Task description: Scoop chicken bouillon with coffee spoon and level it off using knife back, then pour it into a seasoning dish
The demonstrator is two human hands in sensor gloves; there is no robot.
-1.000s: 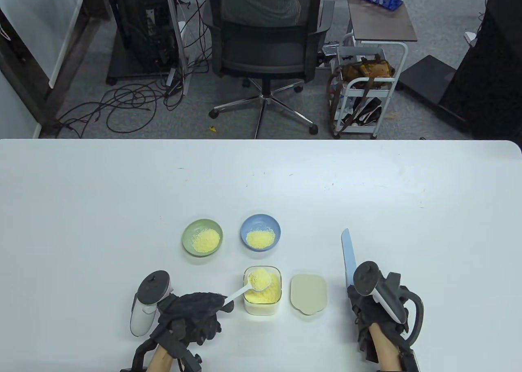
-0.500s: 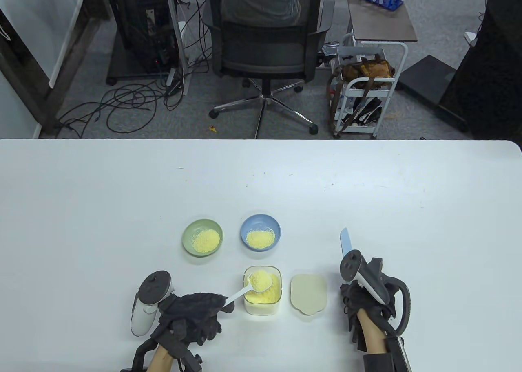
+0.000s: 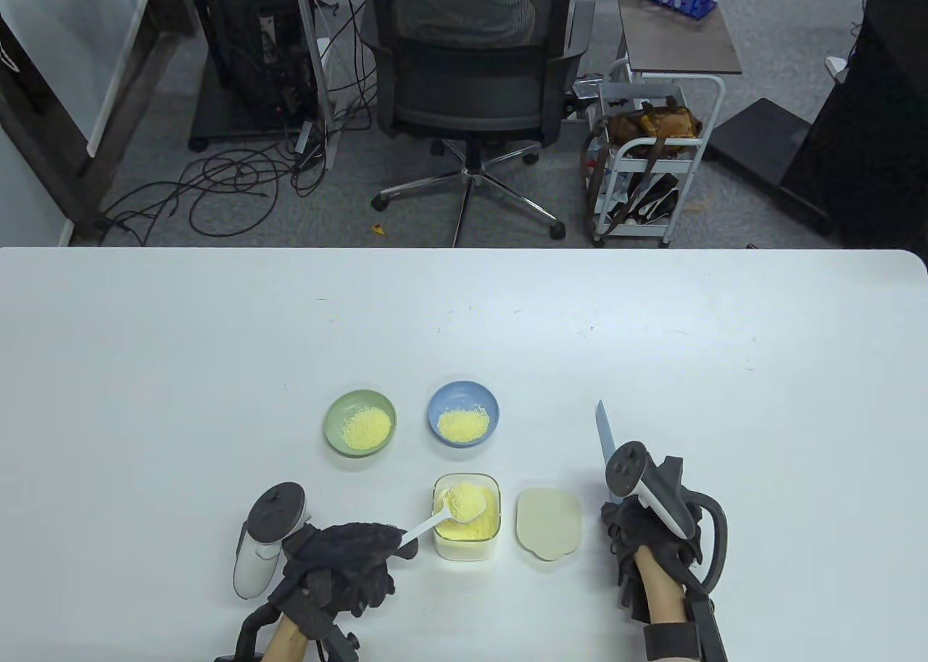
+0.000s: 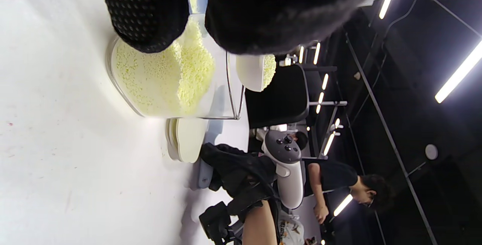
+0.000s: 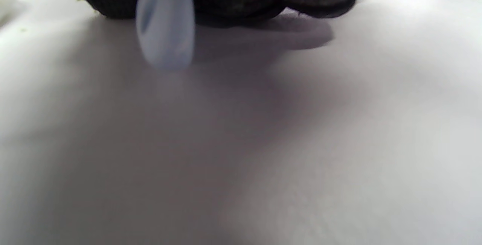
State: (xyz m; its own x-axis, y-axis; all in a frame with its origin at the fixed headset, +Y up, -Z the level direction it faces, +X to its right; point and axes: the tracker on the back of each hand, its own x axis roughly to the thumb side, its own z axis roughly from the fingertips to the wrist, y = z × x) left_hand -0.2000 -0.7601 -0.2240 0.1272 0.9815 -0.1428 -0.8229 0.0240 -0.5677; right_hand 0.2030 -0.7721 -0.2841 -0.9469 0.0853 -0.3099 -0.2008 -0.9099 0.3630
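My left hand pinches the coffee spoon, heaped, over the bouillon container. My right hand grips the knife; only the right wrist view shows its handle end clear of the counter.

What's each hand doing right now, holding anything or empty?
Left hand: holds the coffee spoon, heaped with bouillon, over the container.
Right hand: grips the knife, blade pointing away from the person.
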